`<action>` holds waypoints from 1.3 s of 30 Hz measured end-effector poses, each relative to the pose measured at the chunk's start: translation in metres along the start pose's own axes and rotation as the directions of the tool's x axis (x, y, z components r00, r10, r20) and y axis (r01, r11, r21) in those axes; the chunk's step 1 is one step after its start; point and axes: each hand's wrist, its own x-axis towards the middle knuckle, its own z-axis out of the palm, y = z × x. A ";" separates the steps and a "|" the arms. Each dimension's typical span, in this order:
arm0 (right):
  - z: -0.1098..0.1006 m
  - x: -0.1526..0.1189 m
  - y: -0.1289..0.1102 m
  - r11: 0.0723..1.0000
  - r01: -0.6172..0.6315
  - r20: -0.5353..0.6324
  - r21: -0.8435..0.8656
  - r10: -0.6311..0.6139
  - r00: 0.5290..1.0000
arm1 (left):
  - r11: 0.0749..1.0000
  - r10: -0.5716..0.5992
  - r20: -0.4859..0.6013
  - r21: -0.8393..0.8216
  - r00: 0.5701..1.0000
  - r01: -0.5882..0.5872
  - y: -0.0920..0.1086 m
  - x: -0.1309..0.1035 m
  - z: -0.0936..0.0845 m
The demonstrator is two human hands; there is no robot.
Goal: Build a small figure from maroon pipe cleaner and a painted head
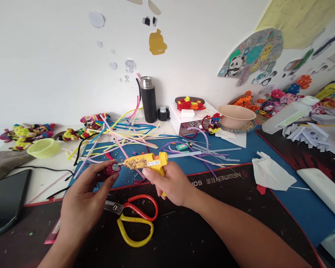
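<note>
My left hand [85,197] pinches a small dark red fuzzy piece [110,169] with a grey-green patch on its face. My right hand [174,182] is wrapped round the handle of a yellow glue gun [142,161], whose nozzle points left and meets or nearly meets the piece. Out of the gun's back runs a translucent glue stick [184,154]. Below the gun, scissors [135,219] with one red and one yellow handle lie on the black mat [201,230].
Pipe cleaners [123,136] are strewn over the blue mat [240,153]. Behind them stand a black thermos [149,102], a white box [181,124] and a beige bowl [236,117]. A phone [9,203] lies at left, white tissue [273,173] at right.
</note>
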 end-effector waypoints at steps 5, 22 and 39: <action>0.001 0.000 -0.001 1.000 -0.009 0.000 0.001 0.009 1.000 | 1.000 0.006 0.001 -0.007 1.000 -0.006 -0.002 -0.001 0.000; 0.001 -0.003 0.000 1.000 -0.015 0.028 -0.025 0.016 0.999 | 0.998 -0.009 -0.063 0.068 0.998 0.014 -0.002 0.001 -0.003; 0.001 -0.004 -0.002 0.998 0.017 0.023 -0.062 -0.016 1.000 | 0.999 0.018 -0.015 0.028 1.000 -0.018 0.003 0.001 -0.001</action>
